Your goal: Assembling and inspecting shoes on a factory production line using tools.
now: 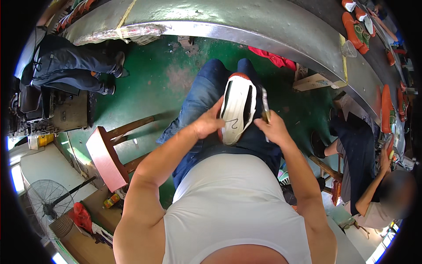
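A shoe (238, 110) lies across my thighs with its whitish underside facing up. That underside has dark strips along its sides and a pen mark near the end closest to me. Orange-red material shows at its far end. My left hand (210, 122) closes around the shoe's left edge, near the end towards me. Just right of the shoe, my right hand (272, 126) is wrapped round a slim metal hand tool (264, 99). The tool's silvery part points away from me; its exact kind is not clear, and my fingers hide its middle.
A long grey workbench (211, 15) curves across the far side, with orange shoes (355, 33) on its right. A wooden stool (105, 158) stands at my left, near a fan (49, 204). One person (79, 66) stands far left; another sits at right, holding a shoe (388, 145).
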`<action>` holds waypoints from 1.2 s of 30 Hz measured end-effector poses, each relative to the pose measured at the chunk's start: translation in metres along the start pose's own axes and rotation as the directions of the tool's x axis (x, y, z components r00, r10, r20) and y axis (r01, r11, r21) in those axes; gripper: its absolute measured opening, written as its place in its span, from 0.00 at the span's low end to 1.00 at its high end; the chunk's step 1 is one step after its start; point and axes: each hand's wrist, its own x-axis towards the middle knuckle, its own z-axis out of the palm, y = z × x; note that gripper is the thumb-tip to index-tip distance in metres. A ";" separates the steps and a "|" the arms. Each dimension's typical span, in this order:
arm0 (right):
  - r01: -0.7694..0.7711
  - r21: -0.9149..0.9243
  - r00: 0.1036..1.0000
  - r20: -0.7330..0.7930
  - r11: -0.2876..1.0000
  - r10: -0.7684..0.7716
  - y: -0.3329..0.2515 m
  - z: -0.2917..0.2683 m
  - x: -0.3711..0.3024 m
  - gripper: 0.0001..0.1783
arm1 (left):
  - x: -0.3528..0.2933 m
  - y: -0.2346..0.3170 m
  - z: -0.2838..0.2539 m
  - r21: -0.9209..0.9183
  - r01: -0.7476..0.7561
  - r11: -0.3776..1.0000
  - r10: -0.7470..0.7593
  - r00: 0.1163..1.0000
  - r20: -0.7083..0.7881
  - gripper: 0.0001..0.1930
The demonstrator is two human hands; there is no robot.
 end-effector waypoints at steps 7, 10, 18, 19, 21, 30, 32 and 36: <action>0.239 -0.114 0.941 0.271 0.964 -0.201 -0.021 -0.035 -0.037 0.25 | -0.003 -0.042 0.018 0.157 -0.051 0.986 0.072 0.988 -0.136 0.49; 0.529 -0.363 0.848 0.206 0.767 -0.488 -0.034 -0.021 -0.021 0.21 | -0.001 -0.058 0.017 0.375 -0.101 0.921 0.143 0.986 -0.085 0.51; 0.311 -0.341 0.921 0.338 0.887 -0.193 -0.040 0.009 -0.021 0.15 | 0.033 -0.039 0.038 -0.228 0.010 0.974 -0.145 0.798 -0.584 0.31; 0.291 -0.262 0.942 0.246 0.920 -0.228 -0.031 0.019 -0.026 0.16 | 0.035 -0.043 0.036 -0.236 0.003 0.972 -0.146 0.793 -0.592 0.31; 0.289 -0.237 0.931 0.295 0.928 -0.215 -0.034 0.003 -0.023 0.18 | 0.038 -0.046 0.032 0.291 0.080 0.953 0.137 0.743 -0.654 0.31; 0.327 -0.425 0.945 0.136 0.844 -0.298 -0.014 0.004 0.014 0.15 | 0.028 -0.045 0.029 0.619 -0.102 0.779 0.473 0.743 -0.473 0.25; 0.312 -0.274 0.944 -0.015 0.910 -0.329 0.003 0.019 0.008 0.13 | 0.023 -0.041 0.028 0.857 -0.096 0.506 0.539 0.811 -0.227 0.27; 0.233 -0.246 0.955 0.241 0.941 -0.173 0.000 -0.010 0.013 0.11 | 0.019 -0.023 0.022 0.874 -0.003 0.487 0.315 0.933 -0.172 0.30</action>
